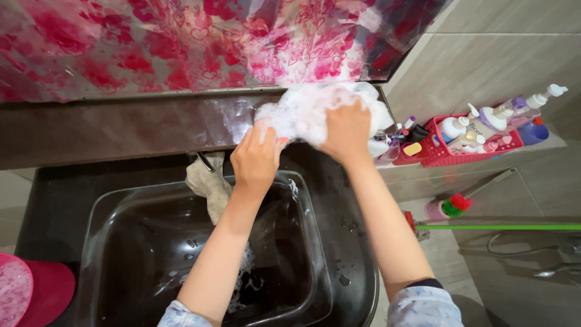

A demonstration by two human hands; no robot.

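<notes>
Dark basin (pixel 151 242): nearest, at 6 o'clock, wet. Left hand (pixel 257 160): above its rim, fingers curled on the soapy white cloth (pixel 315 112) at its 1 o'clock. Right hand (pixel 346 130): closed, pressing the cloth on the ledge (pixel 121 127). Red basket (pixel 469 148): 3 o'clock, bottles.

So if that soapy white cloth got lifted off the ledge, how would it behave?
The white cloth would probably flop and sag, since it bunches under both hands. The foam on it suggests it's slippery. Being wet, it's likely heavy for its size and would drip.
</notes>
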